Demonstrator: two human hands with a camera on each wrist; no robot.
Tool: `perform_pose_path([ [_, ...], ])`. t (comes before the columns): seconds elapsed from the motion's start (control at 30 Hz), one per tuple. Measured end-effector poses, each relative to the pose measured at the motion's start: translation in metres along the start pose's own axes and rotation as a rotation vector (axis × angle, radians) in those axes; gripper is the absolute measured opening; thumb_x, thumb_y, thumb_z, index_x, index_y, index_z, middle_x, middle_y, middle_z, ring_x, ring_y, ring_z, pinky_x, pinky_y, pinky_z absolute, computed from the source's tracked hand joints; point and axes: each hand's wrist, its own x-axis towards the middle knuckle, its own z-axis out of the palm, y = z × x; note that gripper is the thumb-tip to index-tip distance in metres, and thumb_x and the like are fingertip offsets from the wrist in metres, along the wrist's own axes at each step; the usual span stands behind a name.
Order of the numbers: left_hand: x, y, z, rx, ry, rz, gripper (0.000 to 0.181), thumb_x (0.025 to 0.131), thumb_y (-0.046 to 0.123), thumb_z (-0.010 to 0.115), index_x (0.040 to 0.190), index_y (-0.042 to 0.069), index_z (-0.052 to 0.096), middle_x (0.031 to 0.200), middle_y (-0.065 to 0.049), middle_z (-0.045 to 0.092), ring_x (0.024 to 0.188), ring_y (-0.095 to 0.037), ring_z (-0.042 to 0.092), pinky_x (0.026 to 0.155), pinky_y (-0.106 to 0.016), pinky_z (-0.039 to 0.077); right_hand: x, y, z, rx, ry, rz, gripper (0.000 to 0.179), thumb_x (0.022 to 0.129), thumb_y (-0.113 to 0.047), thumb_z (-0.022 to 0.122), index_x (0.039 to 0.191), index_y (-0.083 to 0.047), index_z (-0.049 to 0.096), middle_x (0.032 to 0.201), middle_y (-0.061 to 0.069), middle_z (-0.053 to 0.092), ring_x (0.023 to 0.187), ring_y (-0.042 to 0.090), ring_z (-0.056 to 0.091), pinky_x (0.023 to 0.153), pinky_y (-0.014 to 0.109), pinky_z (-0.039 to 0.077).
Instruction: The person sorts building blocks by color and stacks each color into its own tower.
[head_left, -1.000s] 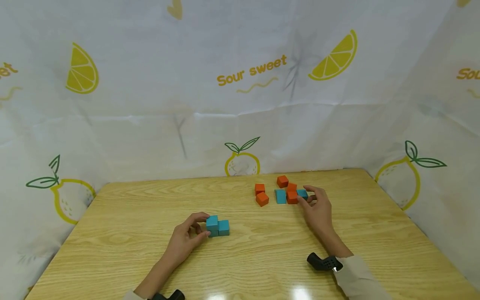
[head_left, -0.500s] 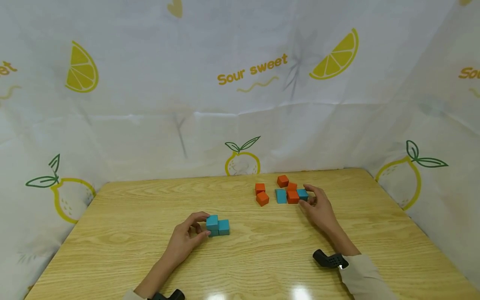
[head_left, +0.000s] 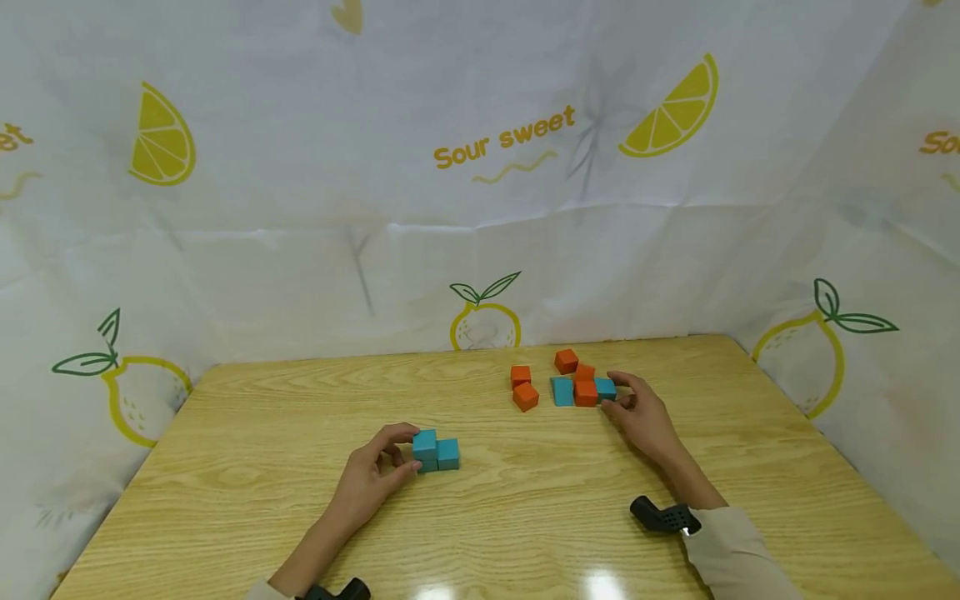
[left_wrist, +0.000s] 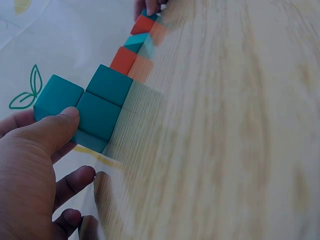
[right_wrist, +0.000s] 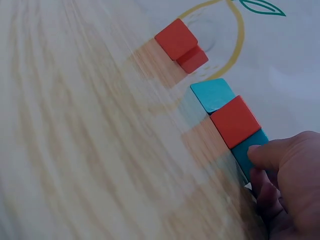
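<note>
My left hand (head_left: 372, 475) pinches the upper blue cube (head_left: 424, 443) between thumb and fingers. That cube sits on a lower blue cube (left_wrist: 99, 116), and another blue cube (head_left: 447, 454) stands against the lower one's right side. Farther back on the right, my right hand (head_left: 641, 418) has its thumb and fingers around a blue block (head_left: 605, 389). This block touches the right side of an orange cube (head_left: 586, 393). In the right wrist view the thumb lies on the front face of the blue block (right_wrist: 243, 152); the fingertips behind it are hidden.
A slanted blue block (head_left: 562, 392) stands left of the orange cube, with another orange block (head_left: 584, 372) and an orange cube (head_left: 566, 361) behind. Two orange cubes (head_left: 526, 397) lie farther left. A printed cloth (head_left: 337, 292) hangs behind the wooden table (head_left: 495, 533).
My right thumb has moved right, from in front of the orange cube to the blue block, and the forearm has shifted right. The left hand and its stack stay in place.
</note>
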Motion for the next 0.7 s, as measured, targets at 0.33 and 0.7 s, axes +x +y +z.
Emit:
perform_pose_path([
  [0.33,0.0,-0.001,0.001,-0.011,0.004,-0.028,0.044,0.083,0.012,0.076,0.122,0.025,0.059,0.105,0.008,0.065,0.076,-0.014,0.055,0.061,-0.025,0.042,0.0,0.001,0.0,-0.009,0.03,0.017,0.04,0.097,-0.009,0.057,0.135,0.0,0.048,0.12,0.022,0.055,0.096,0.032,0.058,0.071,0.03,0.047],
  [0.7,0.001,0.032,-0.005,-0.007,0.005,-0.004,0.04,0.083,0.0,0.072,0.12,0.008,0.059,0.102,-0.004,0.066,0.075,-0.025,0.054,0.06,-0.028,0.042,0.0,-0.002,0.0,-0.022,0.048,0.031,0.037,0.096,-0.004,0.056,0.132,0.002,0.05,0.125,0.022,0.053,0.1,0.033,0.059,0.075,0.03,0.048],
])
